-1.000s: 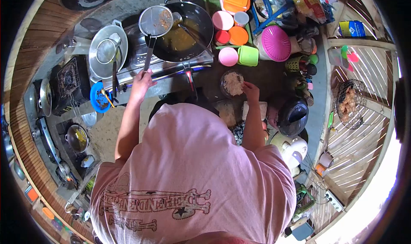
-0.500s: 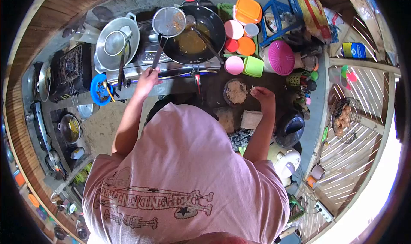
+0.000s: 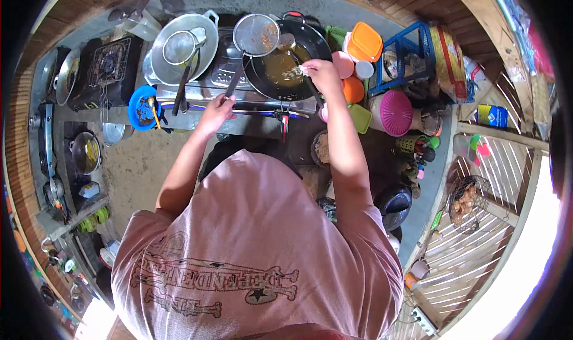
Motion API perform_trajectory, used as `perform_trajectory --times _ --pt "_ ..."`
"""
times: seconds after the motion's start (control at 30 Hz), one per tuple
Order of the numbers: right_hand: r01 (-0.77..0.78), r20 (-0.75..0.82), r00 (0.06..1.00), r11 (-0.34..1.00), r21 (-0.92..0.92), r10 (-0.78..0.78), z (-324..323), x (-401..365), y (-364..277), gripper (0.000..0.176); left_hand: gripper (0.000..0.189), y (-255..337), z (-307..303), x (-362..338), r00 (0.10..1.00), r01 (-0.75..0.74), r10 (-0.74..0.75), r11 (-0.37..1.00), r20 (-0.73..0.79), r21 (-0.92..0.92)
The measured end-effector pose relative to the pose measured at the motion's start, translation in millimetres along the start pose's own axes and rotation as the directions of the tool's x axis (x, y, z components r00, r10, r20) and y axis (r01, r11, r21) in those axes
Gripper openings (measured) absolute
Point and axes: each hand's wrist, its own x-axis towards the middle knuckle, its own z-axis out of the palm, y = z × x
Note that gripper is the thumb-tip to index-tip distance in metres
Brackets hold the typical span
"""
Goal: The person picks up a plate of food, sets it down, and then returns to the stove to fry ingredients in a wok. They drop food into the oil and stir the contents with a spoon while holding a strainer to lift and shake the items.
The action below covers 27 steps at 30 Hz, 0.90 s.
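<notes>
My left hand [image 3: 217, 114] is closed round the handle of a wire-mesh strainer [image 3: 253, 35]. Brown bits lie in its mesh, beside the rim of a black wok [image 3: 252, 76]. Yellowish oil [image 3: 279, 68] covers the wok's bottom, and a slotted spatula [image 3: 287, 41] leans inside. Above the wok's right side, my right hand [image 3: 322, 76] has its fingers pinched on pale crumbs [image 3: 293, 73], some of which scatter over the oil. A bowl of the same pale crumbs [image 3: 322, 148] sits partly hidden behind my right forearm.
To the left stand a large metal pot [image 3: 206, 56] with another strainer [image 3: 179, 47] and a blue bowl [image 3: 138, 122] of brown food. Colourful plastic containers [image 3: 365, 40], a pink-lidded tub [image 3: 396, 113] and a blue rack [image 3: 412, 41] crowd the right. The stove [image 3: 206, 95] lies under the wok.
My right hand has moved from the crumb bowl up and left to above the wok, with pale crumbs now over the oil. My left hand still holds the strainer at the wok's edge.
</notes>
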Motion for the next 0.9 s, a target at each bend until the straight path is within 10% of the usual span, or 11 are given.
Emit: perform_trajectory --times 0.9 --pt "0.193 -0.071 0.978 0.98 -0.05 -0.197 -41.1 26.7 -97.1 0.017 0.031 -5.3 -1.5 -1.6 0.999 -0.009 0.008 0.999 -0.041 -0.035"
